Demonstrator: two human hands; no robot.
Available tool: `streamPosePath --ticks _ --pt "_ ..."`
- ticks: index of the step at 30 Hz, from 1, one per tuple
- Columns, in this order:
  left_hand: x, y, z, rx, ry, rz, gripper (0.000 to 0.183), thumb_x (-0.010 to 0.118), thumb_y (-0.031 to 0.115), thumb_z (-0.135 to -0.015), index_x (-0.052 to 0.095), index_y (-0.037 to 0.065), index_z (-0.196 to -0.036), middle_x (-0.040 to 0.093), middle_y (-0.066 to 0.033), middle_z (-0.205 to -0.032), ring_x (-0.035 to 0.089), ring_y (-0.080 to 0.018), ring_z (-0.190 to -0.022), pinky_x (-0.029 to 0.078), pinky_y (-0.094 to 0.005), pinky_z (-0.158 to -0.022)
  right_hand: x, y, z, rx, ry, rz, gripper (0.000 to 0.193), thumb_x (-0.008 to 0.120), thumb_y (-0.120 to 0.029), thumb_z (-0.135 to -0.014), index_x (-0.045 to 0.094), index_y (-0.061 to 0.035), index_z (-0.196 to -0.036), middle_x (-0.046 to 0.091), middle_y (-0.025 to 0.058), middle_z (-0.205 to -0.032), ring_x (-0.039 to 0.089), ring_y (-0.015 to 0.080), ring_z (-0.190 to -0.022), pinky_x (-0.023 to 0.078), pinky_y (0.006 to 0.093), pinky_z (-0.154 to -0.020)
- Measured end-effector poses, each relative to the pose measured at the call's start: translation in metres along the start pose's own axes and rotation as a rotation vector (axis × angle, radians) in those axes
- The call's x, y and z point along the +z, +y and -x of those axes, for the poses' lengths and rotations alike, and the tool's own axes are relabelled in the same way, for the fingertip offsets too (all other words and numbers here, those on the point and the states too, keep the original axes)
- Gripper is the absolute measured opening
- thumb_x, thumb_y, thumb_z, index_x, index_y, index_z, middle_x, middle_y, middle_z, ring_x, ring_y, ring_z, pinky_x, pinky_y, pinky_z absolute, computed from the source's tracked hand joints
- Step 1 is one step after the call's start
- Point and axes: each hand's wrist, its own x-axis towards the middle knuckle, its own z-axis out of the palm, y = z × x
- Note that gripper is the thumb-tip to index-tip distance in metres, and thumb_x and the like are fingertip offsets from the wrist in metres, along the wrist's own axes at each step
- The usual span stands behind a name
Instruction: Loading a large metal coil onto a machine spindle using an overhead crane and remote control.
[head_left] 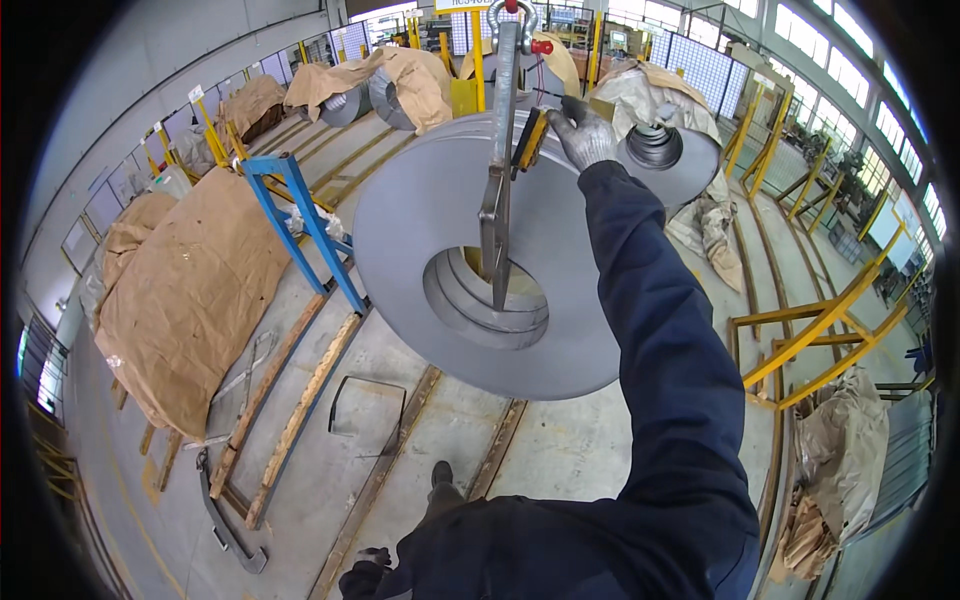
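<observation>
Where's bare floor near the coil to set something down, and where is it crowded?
Below the steel coil, bare floor lies between the right-hand dark rail and the right sleeve. Another patch sits below the black loop, between the pale timber and left-hand dark rail. Crowded: the coil's upper part, around the right hand, yellow-and-black block and steel hook.

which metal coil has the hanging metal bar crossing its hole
The large grey coil at centre: the metal bar crosses its hole, while the right-hand coil and the rear coils show none.
</observation>
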Motion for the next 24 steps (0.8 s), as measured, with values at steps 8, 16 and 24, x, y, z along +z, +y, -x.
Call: streamPosePath --ticks 8,16,24 --pt "-0.036 0.09 -0.139 0.087 -0.096 0.127 0.031 0.066 0.024 -0.092 0.066 -0.005 -0.102 0.07 -0.0153 -0.082 0.066 -0.0267 -0.06 0.057 -0.0429 -0.053 0.061 0.022 -0.073 0.037 -0.034 0.288 0.074 0.067 -0.057 -0.09 0.061 0.0002 -0.137 0.068 0.0231 -0.128 0.065 0.0369 -0.121 0.05 0.043 -0.103" --pt "-0.094 0.169 -0.237 0.114 -0.129 0.194 0.021 0.069 0.017 -0.09 0.069 -0.004 -0.094 0.068 -0.0115 -0.076 0.065 -0.0221 -0.058 0.057 -0.0367 -0.05 0.118 0.04 -0.119 0.24 -0.113 0.46 0.067 0.063 -0.057 -0.089 0.066 -0.0029 -0.128 0.071 0.0254 -0.115 0.068 0.0382 -0.11 0.052 0.0452 -0.098" --pt "-0.105 0.226 -0.297 0.197 -0.254 0.099 0.03 0.072 0.026 -0.09 0.074 -0.003 -0.098 0.07 -0.0104 -0.076 0.066 -0.0247 -0.062 0.056 -0.0395 -0.057 0.12 0.083 -0.144 0.056 -0.244 0.584 0.038 0.052 -0.036 -0.101 0.071 -0.003 -0.109 0.072 0.0206 -0.097 0.071 0.0359 -0.089 0.056 0.0452 -0.083"
